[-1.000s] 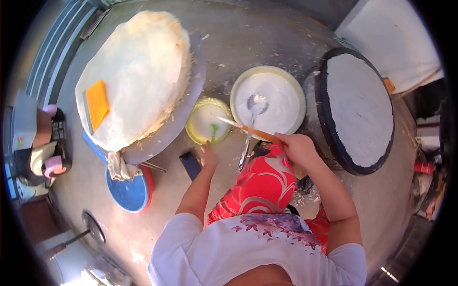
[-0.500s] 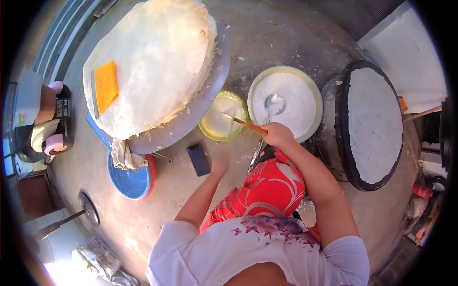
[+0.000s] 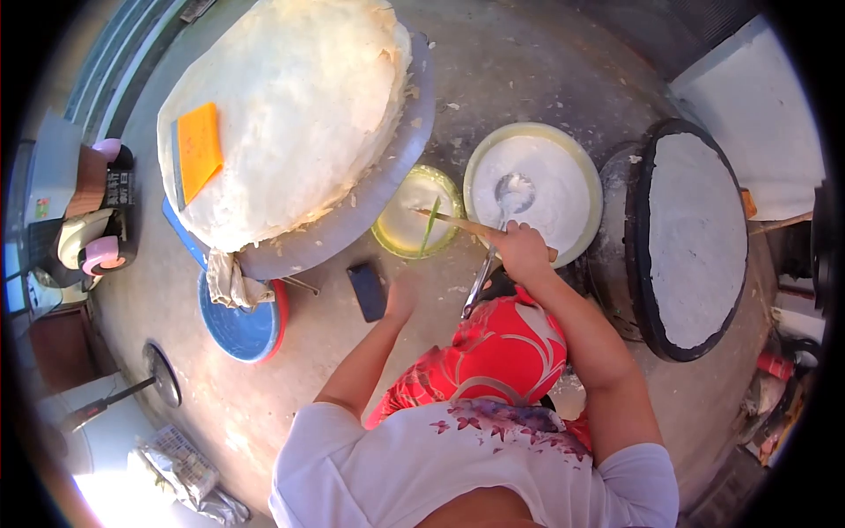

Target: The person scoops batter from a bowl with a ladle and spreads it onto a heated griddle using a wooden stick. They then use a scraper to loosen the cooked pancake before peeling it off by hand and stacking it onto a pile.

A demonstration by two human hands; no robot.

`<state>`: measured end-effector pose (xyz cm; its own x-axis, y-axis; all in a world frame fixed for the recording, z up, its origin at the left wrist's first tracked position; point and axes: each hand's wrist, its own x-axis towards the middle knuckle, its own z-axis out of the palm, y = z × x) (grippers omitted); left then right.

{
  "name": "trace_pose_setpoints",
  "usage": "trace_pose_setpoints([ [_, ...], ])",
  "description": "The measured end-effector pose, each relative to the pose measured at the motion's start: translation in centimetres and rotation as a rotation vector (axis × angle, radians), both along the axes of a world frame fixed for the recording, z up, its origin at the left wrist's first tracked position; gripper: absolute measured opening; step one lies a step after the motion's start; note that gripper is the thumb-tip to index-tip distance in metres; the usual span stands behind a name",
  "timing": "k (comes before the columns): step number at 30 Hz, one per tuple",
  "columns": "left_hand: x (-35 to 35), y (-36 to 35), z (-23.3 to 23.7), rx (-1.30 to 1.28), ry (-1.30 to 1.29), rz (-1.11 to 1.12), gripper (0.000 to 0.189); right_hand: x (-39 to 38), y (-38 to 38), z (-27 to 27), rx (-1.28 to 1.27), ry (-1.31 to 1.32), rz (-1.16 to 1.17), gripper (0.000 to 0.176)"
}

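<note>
My right hand (image 3: 525, 253) is closed around the handle of a wooden batter spreader (image 3: 462, 223), whose end sticks out past the fingers. Its thin green crosspiece (image 3: 429, 231) hangs over a small yellow-green bowl (image 3: 378, 231) of pale liquid. My left hand (image 3: 402, 297), smeared by motion, is low beside a dark phone (image 3: 366, 292) on the floor. Close to the right hand stands a larger tub (image 3: 598, 189) of white batter with a metal ladle (image 3: 514, 194) lying in it.
At right, a black round griddle (image 3: 645, 304) carries a white sheet of batter. Upper left, a stack of thin flatbreads (image 3: 290, 114) lies on a grey round board (image 3: 400, 167), topped by an orange scraper (image 3: 199, 148). Below it stand a blue basin (image 3: 236, 330) and a cloth (image 3: 236, 282).
The spreader's green crosspiece, blurred before, now shows sharply over the bowl. My right hand has turned slightly, exposing the handle end. My left hand stays blurred near the phone.
</note>
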<state>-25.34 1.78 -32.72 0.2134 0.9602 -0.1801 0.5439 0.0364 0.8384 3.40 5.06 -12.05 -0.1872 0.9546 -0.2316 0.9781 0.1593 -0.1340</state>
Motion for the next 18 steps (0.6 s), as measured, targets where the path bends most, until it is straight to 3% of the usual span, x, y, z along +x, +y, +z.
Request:
trace_pose_setpoints([
  [5,-1.3,2.6,-2.8,0.009,-0.005,0.037,0.028,1.0,-1.5,2.4,-0.009,0.039,-0.051,0.031],
  [7,-0.4,3.9,1.2,-0.237,0.129,0.307,0.03,2.0,-2.3,4.8,-0.102,0.055,-0.145,0.036],
  [8,-0.1,4.4,3.1,-0.239,0.126,0.301,0.03,2.6,-2.7,5.2,-0.104,0.051,-0.15,0.036],
  [10,0.5,5.0,7.1,-0.148,0.49,0.224,0.03,3.4,-3.2,5.7,-0.185,0.134,-0.244,0.041],
  [12,1.0,4.8,10.3,-0.188,0.523,0.198,0.027,3.3,-3.4,5.6,-0.275,0.179,-0.221,0.04],
  [14,1.1,4.2,11.7,-0.065,0.614,0.139,0.026,2.8,-3.2,5.3,-0.365,0.231,-0.196,0.039],
  [18,0.3,1.9,12.4,0.007,0.635,0.11,0.024,1.8,-1.4,3.5,-0.272,0.178,-0.183,0.039],
])
